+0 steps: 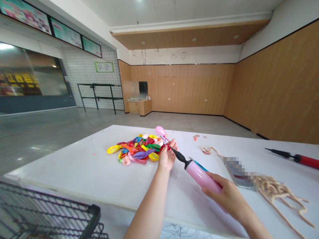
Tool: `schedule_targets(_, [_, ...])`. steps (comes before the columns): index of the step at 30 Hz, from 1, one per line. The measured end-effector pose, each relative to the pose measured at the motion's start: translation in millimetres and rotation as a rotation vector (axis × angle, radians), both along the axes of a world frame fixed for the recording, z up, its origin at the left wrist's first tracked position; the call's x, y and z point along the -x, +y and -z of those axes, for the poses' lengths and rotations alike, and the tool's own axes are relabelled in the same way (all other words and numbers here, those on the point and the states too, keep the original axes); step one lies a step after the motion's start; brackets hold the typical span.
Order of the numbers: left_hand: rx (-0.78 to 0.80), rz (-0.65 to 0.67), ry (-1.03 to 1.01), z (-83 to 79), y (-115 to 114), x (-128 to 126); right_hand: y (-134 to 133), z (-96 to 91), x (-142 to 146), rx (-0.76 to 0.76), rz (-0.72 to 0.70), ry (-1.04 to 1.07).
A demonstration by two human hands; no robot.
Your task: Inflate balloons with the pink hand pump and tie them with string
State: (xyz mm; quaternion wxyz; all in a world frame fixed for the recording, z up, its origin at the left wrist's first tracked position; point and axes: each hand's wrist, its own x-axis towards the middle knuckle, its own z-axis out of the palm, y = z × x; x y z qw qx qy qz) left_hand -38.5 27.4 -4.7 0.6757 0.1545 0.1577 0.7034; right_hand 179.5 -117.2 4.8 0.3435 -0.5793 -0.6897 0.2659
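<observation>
Grips the pink pump (200, 175) above the table (87, 162) with wrapped fingers of the right hand (230, 196); aims it lengthwise, forward and leftward, at the left hand (167, 159). There, pinches a red balloon (164, 145) just beside the black nozzle (178, 155).

A white table (119, 186) carries a loose pile of deflated, many-coloured balloons (139, 151); small rubbery scraps (196, 137) lie near the far edge; a flat device (239, 181), its face blurred, lies beside a tangled beige cord (275, 187); a red-and-black pump (296, 157) lies at the right.
</observation>
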Motion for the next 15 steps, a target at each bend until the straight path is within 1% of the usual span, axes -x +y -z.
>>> schedule_targets(2, [-0.001, -0.016, -0.001, -0.8, 0.0, 0.4, -4.2, 2.8, 0.0, 0.012, 0.023, 0.009])
schedule_targets(5, [-0.001, -0.022, 0.007, -0.2, 1.0, 0.9, -5.9, 1.8, 2.9, 0.007, 0.031, 0.026])
schedule_targets(9, [-0.034, -0.004, 0.046, 2.8, 2.0, 1.0, -1.7, 0.5, 9.5, 0.028, 0.002, 0.022])
schedule_targets(13, [-0.032, 0.007, 0.081, 3.5, 0.1, -0.7, 4.4, 4.9, 16.4, 0.034, 0.005, 0.047])
schedule_targets(15, [-0.057, 0.03, 0.085, 2.4, -2.0, -2.3, 6.9, 7.7, 19.5, 0.032, 0.011, 0.062])
